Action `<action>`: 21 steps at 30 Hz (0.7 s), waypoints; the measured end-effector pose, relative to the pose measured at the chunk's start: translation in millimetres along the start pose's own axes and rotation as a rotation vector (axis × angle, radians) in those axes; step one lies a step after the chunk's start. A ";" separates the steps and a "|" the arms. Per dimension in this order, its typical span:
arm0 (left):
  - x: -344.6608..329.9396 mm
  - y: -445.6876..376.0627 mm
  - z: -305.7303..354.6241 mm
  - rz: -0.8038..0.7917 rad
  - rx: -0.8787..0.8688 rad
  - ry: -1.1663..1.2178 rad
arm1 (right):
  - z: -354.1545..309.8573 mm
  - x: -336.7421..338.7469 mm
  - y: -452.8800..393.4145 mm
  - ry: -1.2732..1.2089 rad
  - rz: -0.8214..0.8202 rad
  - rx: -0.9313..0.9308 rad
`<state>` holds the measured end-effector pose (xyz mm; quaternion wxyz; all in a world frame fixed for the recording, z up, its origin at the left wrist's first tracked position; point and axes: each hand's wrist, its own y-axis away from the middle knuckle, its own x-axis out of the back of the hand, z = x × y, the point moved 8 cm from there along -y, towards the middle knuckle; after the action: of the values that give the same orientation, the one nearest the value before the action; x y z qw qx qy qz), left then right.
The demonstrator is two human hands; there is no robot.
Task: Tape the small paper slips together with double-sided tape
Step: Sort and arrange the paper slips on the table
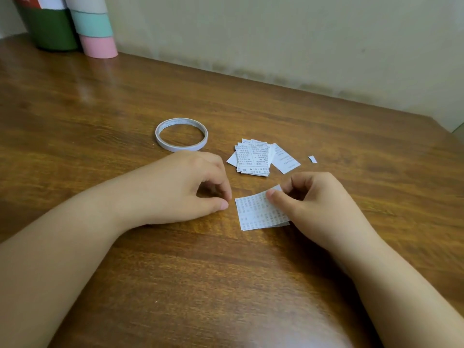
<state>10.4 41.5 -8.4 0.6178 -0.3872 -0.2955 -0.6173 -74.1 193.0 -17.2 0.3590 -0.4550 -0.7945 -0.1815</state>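
A small printed paper slip (258, 213) lies on the wooden table in front of me, its right edge lifted. My right hand (313, 204) pinches that right edge between thumb and fingers. My left hand (185, 187) rests on the table just left of the slip, fingers curled with thumb and fingertips close together; whether it holds anything I cannot see. A pile of several printed slips (256, 156) lies behind the hands. The white roll of double-sided tape (181, 134) lies flat to the left of the pile.
A tiny paper scrap (312, 159) lies right of the pile. A green cylinder (50, 28) and a mint-and-pink cylinder (96, 33) stand at the table's far left corner. A wall runs along the table's back edge.
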 end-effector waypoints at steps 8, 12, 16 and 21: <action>-2.6 0.5 1.7 -0.026 -0.010 -0.005 | -6.7 1.1 2.4 0.043 0.010 0.041; -3.0 0.5 1.5 -0.032 -0.010 -0.005 | -7.7 1.2 3.7 0.049 0.010 0.048; -4.5 1.1 0.5 -0.044 -0.004 0.006 | -8.4 1.4 4.3 0.056 0.011 0.054; -7.4 1.6 4.9 -0.076 -0.031 0.041 | -9.2 1.1 3.6 0.071 0.022 0.056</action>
<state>12.1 49.4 -12.3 0.5937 -0.3726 -0.2878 -0.6525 -67.6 189.9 -10.3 0.4015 -0.4466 -0.7811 -0.1711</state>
